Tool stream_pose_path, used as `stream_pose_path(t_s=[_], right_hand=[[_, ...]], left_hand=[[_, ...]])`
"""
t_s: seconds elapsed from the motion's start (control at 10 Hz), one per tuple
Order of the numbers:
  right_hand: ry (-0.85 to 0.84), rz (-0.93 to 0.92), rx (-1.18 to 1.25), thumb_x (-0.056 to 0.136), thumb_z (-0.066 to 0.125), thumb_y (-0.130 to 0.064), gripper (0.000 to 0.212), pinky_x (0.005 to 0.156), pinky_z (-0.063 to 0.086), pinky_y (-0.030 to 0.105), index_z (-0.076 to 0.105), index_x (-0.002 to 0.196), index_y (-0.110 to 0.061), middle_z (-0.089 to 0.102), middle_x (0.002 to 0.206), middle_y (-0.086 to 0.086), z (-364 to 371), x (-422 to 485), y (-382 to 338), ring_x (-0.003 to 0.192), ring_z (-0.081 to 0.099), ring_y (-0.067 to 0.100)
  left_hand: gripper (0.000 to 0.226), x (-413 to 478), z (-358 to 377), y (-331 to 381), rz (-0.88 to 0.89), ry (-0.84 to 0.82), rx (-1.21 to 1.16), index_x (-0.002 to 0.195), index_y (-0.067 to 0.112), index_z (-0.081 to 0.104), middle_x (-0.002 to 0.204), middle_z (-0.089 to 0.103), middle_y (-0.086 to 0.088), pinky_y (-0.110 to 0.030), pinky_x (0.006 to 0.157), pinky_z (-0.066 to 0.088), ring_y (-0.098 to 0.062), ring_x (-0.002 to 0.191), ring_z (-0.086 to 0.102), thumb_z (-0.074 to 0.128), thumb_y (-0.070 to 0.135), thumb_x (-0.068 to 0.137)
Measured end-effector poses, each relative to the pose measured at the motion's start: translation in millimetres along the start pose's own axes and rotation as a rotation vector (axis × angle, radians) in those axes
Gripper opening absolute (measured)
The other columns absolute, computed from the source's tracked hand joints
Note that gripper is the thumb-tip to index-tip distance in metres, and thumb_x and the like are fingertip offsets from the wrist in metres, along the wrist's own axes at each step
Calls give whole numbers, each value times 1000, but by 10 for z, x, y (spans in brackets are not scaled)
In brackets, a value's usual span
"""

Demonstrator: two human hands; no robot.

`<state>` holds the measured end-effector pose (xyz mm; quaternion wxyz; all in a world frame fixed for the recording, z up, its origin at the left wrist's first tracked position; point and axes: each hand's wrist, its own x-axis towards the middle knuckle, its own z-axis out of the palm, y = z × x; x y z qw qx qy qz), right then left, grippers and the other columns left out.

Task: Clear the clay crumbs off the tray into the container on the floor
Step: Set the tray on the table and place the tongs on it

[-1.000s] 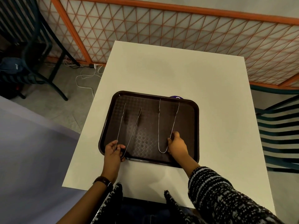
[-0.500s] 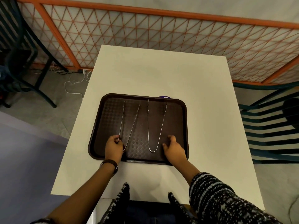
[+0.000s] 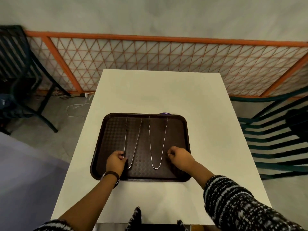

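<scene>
The right hand [image 3: 180, 156] has let go of the right-hand wire tongs [image 3: 158, 142]: a second ago it pinched their near arm, and now it sits curled just to the right of them over the tray [image 3: 185, 130], fingers loosely bent and holding nothing that can be made out. The left hand [image 3: 116, 160] is still closed on the near end of the left-hand wire tongs [image 3: 131, 142], fingers narrow around the left arm of the wire. Both tongs now lie side by side on the tray with their open ends toward its far rim, straighter than they were a moment earlier.

The tray rests flat on the white tabletop [image 3: 160, 90], close to the tabletop's near edge. No clay crumbs can be made out on the tray's dark textured floor, and the container on the floor is not in view. A small purple thing [image 3: 164, 113] peeks out behind the tray's far rim.

By my judgement, the tools have only been laid out, and the clearing itself is not begun.
</scene>
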<state>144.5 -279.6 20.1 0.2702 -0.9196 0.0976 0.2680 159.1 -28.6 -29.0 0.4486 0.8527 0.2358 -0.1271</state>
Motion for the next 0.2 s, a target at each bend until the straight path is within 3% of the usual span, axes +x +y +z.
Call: stream_pose_path(t_s=[0.1, 0.2], right_hand=[[1, -25, -45, 92, 48, -28, 22, 88, 50, 35, 59, 106, -16, 67, 108, 8, -98, -18, -71, 98, 63, 27], [5, -61, -90, 93, 48, -28, 26, 90, 49, 36, 60, 108, -12, 66, 112, 11, -301, -81, -244, 103, 61, 28]], left_hand=[[31, 0, -73, 5, -7, -36, -14, 106, -1, 61, 85, 62, -12, -33, 84, 47, -26, 83, 58, 69, 5, 76], [29, -25, -201, 147, 25, -79, 18, 107, 1, 60, 104, 66, -18, -29, 80, 44, -29, 92, 60, 65, 13, 81]])
